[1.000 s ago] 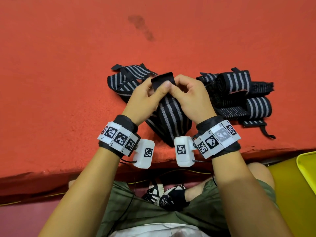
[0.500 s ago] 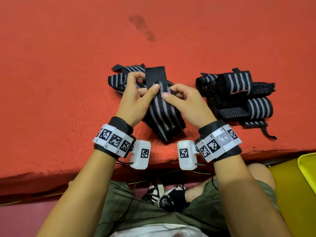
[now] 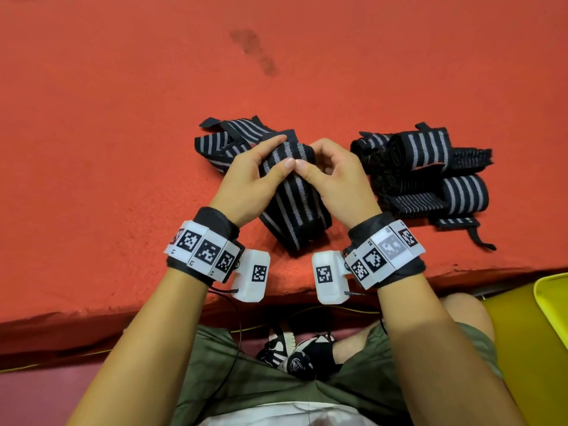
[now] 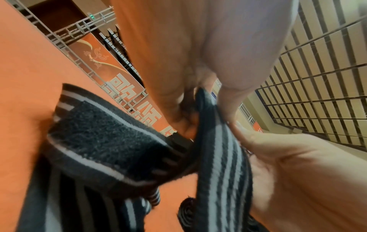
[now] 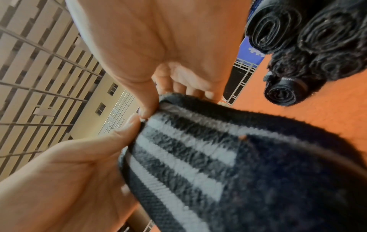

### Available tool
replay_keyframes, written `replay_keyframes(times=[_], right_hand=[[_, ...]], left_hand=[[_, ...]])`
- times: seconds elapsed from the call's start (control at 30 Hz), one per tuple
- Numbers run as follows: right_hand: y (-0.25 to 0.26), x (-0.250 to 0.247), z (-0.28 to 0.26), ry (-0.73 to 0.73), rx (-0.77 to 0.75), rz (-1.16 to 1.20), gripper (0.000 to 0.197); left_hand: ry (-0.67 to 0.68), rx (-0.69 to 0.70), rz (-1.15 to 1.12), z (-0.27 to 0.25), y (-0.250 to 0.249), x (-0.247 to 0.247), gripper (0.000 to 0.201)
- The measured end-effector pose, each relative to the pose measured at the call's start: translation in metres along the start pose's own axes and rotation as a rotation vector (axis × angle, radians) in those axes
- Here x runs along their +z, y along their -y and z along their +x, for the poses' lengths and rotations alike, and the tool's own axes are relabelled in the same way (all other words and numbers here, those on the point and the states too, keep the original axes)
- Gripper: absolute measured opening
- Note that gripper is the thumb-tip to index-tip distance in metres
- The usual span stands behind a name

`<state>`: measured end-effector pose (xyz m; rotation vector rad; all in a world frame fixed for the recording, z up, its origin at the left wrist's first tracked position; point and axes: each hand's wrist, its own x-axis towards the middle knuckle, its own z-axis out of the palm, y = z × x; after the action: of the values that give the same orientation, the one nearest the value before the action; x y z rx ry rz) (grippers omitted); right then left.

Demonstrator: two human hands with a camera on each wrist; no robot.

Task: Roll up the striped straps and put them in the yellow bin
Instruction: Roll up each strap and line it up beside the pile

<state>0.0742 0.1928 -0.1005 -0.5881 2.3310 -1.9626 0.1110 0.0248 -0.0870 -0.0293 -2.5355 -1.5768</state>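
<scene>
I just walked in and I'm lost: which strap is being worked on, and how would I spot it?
Start at the red mat and find the two hands near its front edge. The strap lies between them, its far end pinched by the left hand and right hand. Unlike the rolled straps to the right, it lies mostly flat, only its far end turned over.
</scene>
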Motion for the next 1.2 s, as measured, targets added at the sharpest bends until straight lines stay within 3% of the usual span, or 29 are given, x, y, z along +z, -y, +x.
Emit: replay_keyframes(times=[0.17, 0.3, 0.43, 0.53, 0.67, 0.87, 1.1, 1.2], right_hand=[[-0.005, -0.006, -0.002, 0.057, 0.042, 0.031, 0.01], [-0.001, -0.01, 0.0, 0.011, 0.017, 0.058, 0.01], [0.002, -0.011, 0.0, -0.029, 0.007, 0.053, 0.003], [0.001, -0.008, -0.001, -0.027, 0.065, 0.067, 0.018], [0.003, -0.004, -0.003, 0.061, 0.045, 0.021, 0.021], [0.0, -0.001, -0.005, 0.009, -0.013, 0.013, 0.02], [0.007, 0.004, -0.004, -0.076, -0.036, -0.027, 0.022], [0.007, 0.005, -0.004, -0.086, -0.022, -0.02, 0.019]], left_hand=[[0.151, -0.031, 0.013, -0.003, 0.0, -0.006, 0.037], [0.133, 0.041, 0.097, -0.005, 0.0, -0.002, 0.019], [0.075, 0.084, 0.092, -0.003, -0.001, 0.001, 0.033], [0.029, 0.099, 0.038, -0.004, -0.005, 0.001, 0.041], [-0.049, 0.046, -0.099, -0.006, -0.008, 0.002, 0.05], [-0.02, -0.045, -0.056, -0.007, -0.007, 0.002, 0.066], [-0.004, -0.038, -0.177, -0.011, -0.001, 0.009, 0.031], [-0.07, 0.005, -0.154, -0.01, 0.001, 0.011, 0.029]])
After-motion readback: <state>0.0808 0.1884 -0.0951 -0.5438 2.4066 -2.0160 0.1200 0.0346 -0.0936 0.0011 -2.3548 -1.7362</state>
